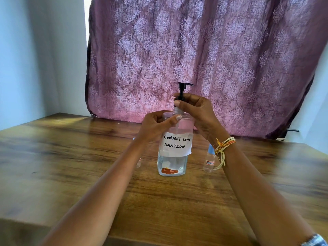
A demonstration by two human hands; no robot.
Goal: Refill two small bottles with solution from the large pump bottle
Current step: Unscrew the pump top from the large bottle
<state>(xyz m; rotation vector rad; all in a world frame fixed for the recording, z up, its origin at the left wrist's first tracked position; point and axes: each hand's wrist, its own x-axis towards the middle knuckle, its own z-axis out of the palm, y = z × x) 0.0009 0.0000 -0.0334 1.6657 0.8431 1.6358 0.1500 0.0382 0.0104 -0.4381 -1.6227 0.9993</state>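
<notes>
Large pump bottle [173, 157]: clear plastic, upright, centre of wooden table [71, 166]. Black pump head [183, 86] on top, nozzle pointing right. White paper label w/ handwritten "CONTACT LENS SOLUTION"; clear liquid visible below label, small orange mark near base.

Small bottle A [209, 160]: clear, blue cap, upright, just right of pump bottle, small label w/ red border.

Small bottle B [138, 163]: left of pump bottle, mostly hidden behind forearm; only a clear sliver shows, cap not discernible.
</notes>
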